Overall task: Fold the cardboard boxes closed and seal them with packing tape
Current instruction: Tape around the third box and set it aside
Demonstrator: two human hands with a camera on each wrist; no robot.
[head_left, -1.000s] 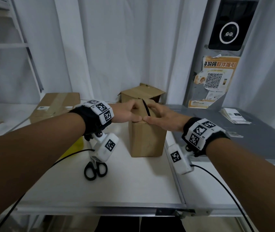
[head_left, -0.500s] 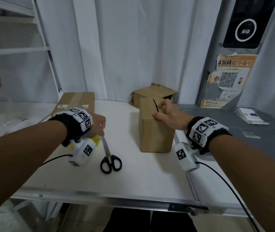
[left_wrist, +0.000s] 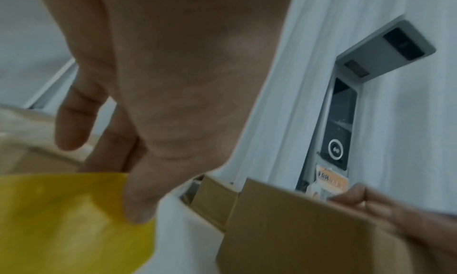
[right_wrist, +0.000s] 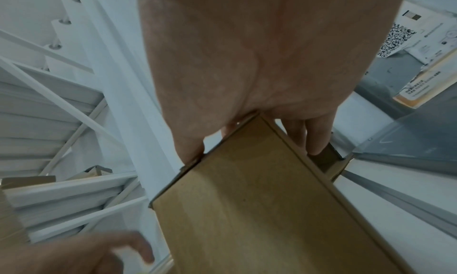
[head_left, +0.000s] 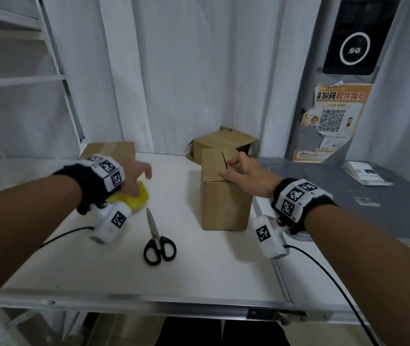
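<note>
White table (head_left: 199,275): right hand (head_left: 247,177) fingers pin box (head_left: 223,203) flaps (left hand (head_left: 134,178) spread over yellow tape (head_left: 137,198)).

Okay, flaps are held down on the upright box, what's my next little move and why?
Probably close your left hand around the yellow tape roll and bring it over: the right hand already pins the box flaps, whose seam shows no tape.

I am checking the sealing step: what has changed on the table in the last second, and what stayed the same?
The left hand let go of the box top and moved left, down to the yellow tape roll; whether it grips the roll yet is unclear. The right hand stayed on the box flaps, holding them closed. The scissors and the two other boxes did not move.
</note>
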